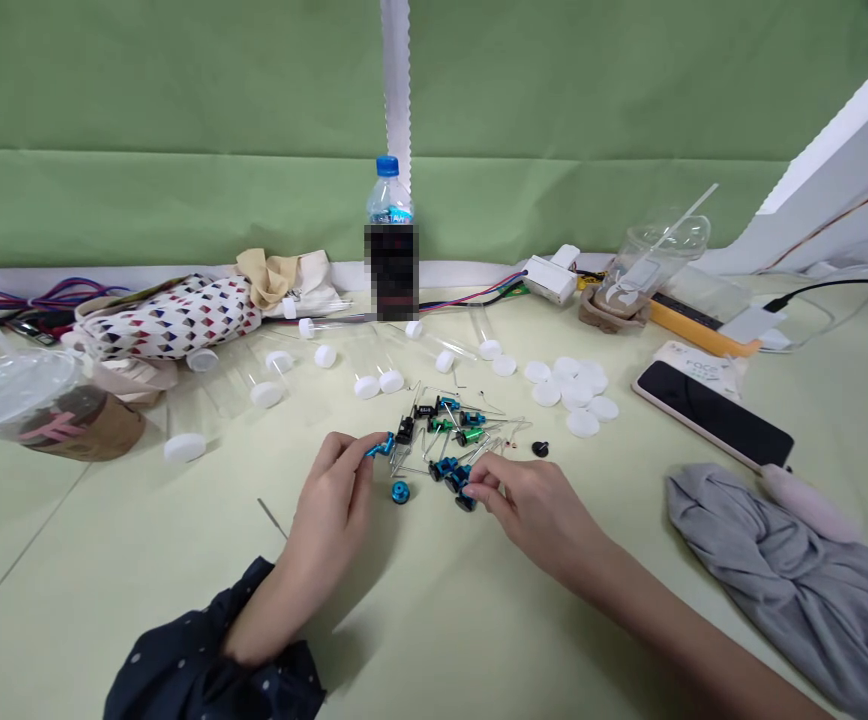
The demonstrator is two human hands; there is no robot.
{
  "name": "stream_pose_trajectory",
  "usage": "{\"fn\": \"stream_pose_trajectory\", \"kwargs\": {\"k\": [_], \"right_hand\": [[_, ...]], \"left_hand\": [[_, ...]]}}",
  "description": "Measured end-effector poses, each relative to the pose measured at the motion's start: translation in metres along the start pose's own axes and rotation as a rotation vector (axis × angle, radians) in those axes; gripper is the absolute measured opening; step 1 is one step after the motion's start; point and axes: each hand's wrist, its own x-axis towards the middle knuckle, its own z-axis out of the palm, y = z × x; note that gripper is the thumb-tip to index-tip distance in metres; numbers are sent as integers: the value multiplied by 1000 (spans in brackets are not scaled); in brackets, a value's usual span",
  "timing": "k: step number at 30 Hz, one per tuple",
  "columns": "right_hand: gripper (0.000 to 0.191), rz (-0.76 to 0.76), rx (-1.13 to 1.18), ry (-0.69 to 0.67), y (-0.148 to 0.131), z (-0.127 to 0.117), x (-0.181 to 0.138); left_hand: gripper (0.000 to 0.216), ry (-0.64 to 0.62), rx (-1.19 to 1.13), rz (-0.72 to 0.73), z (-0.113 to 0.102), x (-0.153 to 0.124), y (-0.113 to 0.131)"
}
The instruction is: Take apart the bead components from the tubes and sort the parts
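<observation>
My left hand pinches a small blue metal part between thumb and fingers, just above the table. A round blue knob-like piece lies by itself near those fingertips. At the right edge of a pile, my right hand has its thumb and fingers closed against some blue and black metal pieces. What lies between its fingertips is hidden. The pile also holds green pieces, black pieces and several thin L-shaped hex keys.
Clear tubes with white caps lie behind the pile, beside white discs. A bottle stands at the back. Drink cups are at left and back right. A phone and grey cloth lie right.
</observation>
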Motion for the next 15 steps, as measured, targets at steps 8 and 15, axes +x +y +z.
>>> {"fn": "stream_pose_trajectory", "kwargs": {"k": [8,15], "right_hand": [[12,64,-29,-17,1,3,-1],[12,55,-2,-77,1,2,-1]], "left_hand": [[21,40,224,-68,-6,4,-15],[8,57,243,-27,-5,5,-21]]}}
